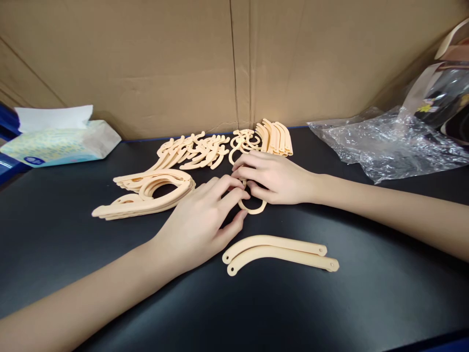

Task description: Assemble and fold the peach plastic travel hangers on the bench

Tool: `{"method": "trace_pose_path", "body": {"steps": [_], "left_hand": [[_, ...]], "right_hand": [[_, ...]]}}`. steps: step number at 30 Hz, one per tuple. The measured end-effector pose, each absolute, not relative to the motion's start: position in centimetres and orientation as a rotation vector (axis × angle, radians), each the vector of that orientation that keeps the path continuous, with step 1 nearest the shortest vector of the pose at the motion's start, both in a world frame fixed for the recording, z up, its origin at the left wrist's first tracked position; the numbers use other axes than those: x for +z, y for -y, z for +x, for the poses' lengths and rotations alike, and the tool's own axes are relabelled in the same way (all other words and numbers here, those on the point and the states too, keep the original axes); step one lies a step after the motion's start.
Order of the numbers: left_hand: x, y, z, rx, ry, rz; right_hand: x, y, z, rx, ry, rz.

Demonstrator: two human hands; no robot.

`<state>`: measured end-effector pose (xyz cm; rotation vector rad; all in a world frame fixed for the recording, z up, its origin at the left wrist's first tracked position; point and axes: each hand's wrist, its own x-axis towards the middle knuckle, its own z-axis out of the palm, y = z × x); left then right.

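On the black table, a peach-coloured plastic hanger hook (252,210) lies between my two hands, its curved lower part showing below the fingers. My left hand (207,215) closes on it from the left, thumb at the curve and fingers at its top. From the right, my right hand (276,178) has bent fingers on the same hook, covering its upper end. Two curved hanger arms (280,252) with holes at their ends lie side by side in front of the hands. A stack of folded hangers (146,210) sits beside my left hand.
Behind the hands lie several small hanger pieces (208,151), a heap of hooks (244,139) and a pile of hanger arms (274,137). A tissue pack (62,146) stands at the left. Crumpled clear plastic (388,142) lies at the right. Brown cardboard (164,63) rises behind the table.
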<state>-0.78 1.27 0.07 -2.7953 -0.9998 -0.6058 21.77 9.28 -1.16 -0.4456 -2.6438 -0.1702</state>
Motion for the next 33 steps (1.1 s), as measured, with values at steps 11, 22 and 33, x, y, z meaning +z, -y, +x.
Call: {"method": "trace_pose_path", "body": {"steps": [11,22,33], "left_hand": [[0.16,-1.14,-0.82,-0.594,0.991,-2.797],[0.17,-1.11,-0.77,-0.598,0.993,-2.799],[0.11,-1.27,-0.81,-0.592,1.000,-2.804]], "right_hand": [[-1.26,-9.26,21.72,-0.121,2.622,-0.459],[-1.18,-9.16,21.69,-0.118,2.619,-0.473],[-1.13,-9.14,21.89,-0.133,2.635,-0.479]]}}
